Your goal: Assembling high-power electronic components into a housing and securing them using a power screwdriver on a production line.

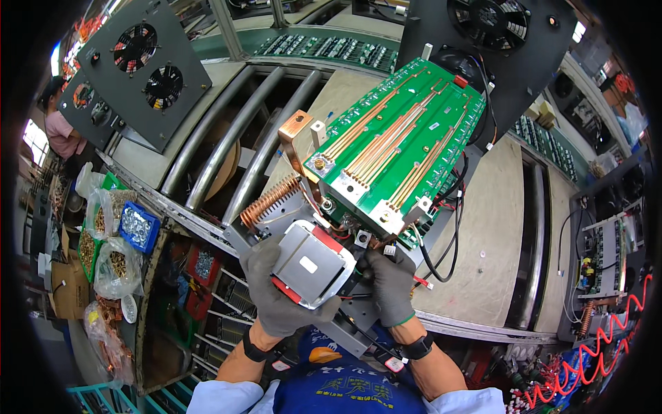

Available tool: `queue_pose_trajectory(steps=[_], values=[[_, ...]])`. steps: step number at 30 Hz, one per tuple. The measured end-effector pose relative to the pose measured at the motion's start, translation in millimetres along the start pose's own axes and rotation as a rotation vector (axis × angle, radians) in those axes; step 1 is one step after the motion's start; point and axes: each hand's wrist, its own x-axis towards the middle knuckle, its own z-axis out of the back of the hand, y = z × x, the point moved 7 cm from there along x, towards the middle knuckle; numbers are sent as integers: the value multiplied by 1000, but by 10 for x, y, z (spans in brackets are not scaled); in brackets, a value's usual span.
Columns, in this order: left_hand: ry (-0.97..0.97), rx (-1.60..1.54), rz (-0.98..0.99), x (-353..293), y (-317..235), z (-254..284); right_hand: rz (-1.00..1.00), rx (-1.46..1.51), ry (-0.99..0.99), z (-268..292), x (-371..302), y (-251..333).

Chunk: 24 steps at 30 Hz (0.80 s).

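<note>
A grey work glove covers my left hand [267,293], which is wrapped round a boxy part with a grey top, white rim and red sides [312,257]. Just right of it, my gloved right hand [392,284] has its fingers closed in among the wires below a green circuit board [393,131]. What those fingers hold, if anything, is hidden. Long copper strips run along the board, with metal blocks at its near end. A copper coil [270,201] and an upright copper bar [296,148] are at the board's left. Black cables [452,255] loop down its right side.
Steel rollers [231,148] lie left of the unit. Dark panels with fans [148,69] stand behind, left and right. Bags of brass parts [118,265] and a blue bin of screws [139,228] are at left. A red coiled hose [586,355] hangs at right. Another person [63,131] is far left.
</note>
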Motion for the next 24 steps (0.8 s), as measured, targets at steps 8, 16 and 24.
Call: queue_pose_trajectory(steps=[8, 16, 24], values=[[-6, -38, 10, 4, 14, 6, 24, 240, 111, 54, 17, -153], [-22, -79, 6, 44, 21, 26, 63, 148, 89, 77, -30, -126], [-35, -38, -11, 144, -26, 67, 54, 202, 108, 72, -31, -124]])
